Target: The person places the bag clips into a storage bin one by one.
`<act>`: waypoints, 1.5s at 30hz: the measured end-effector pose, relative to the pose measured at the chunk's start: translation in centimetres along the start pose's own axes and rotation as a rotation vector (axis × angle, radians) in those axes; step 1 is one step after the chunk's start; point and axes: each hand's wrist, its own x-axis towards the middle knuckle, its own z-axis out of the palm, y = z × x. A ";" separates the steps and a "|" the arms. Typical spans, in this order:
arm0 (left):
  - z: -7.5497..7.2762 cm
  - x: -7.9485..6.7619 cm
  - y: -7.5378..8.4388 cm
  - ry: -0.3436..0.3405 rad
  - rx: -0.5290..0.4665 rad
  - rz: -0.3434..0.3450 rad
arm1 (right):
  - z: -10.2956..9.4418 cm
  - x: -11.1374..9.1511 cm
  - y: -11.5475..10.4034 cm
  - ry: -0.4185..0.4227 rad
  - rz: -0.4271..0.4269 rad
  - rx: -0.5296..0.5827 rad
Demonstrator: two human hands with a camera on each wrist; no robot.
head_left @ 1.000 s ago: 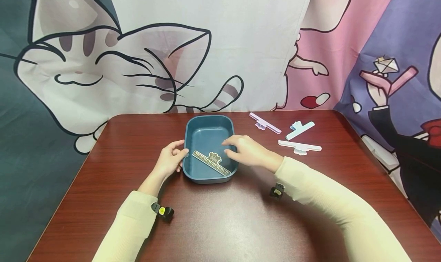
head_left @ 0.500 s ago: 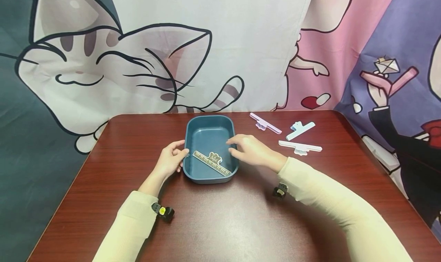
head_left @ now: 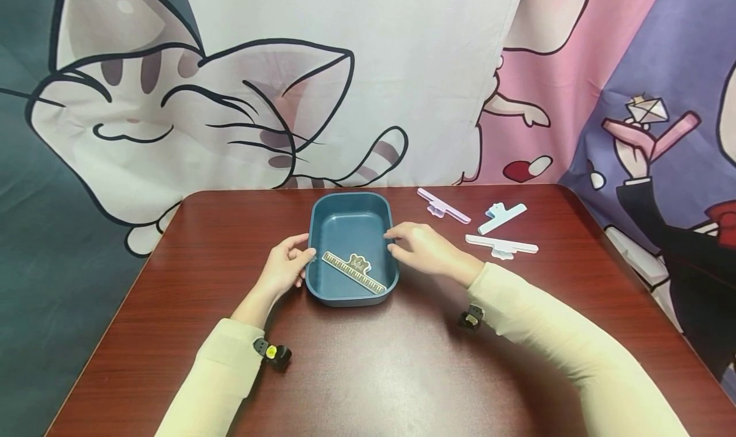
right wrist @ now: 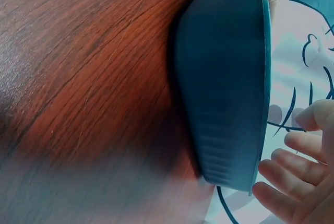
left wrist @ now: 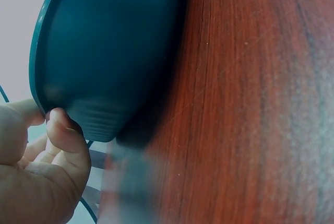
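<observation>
A dark blue rectangular bin (head_left: 351, 299) stands on the table, and a clip (head_left: 352, 272) with a ruler-like striped bar lies slanted inside it near the front. My left hand (head_left: 283, 264) pinches the bin's left rim, thumb over the edge and fingers against the outside wall; the left wrist view shows this hand (left wrist: 47, 166) at the rim too. By the right rim is my right hand (head_left: 428, 250), holding nothing. Its fingers (right wrist: 284, 177) are loosely spread beside the bin wall (right wrist: 224, 88) in the right wrist view; whether they touch it I cannot tell.
To the right of the bin lie a lilac clip (head_left: 444, 206), a pale blue clip (head_left: 501, 218) and a white clip (head_left: 500, 244). A reddish-brown table (head_left: 356, 373) carries everything, with a printed cartoon cloth (head_left: 437, 92) hanging behind its far edge.
My right hand has drawn back to the right, from over the bin's inside to its right rim. My left hand, the bin and the clips have stayed put.
</observation>
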 end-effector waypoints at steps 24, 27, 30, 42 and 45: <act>0.0 -0.1 0.0 0.005 0.005 0.004 | 0.2 -0.6 2.3 -0.008 0.095 -0.022; 0.0 -0.1 0.0 0.001 0.003 0.004 | 0.2 -0.7 2.7 -0.020 0.123 -0.030; 0.0 -0.1 0.0 -0.002 -0.003 0.004 | 0.2 -0.7 3.1 -0.027 0.145 -0.043; 0.0 -0.1 0.2 0.011 -0.009 0.004 | 0.4 -1.0 4.1 -0.053 0.184 -0.072; 0.0 -0.1 0.2 0.012 -0.009 0.001 | 0.5 -1.0 4.4 -0.052 0.188 -0.079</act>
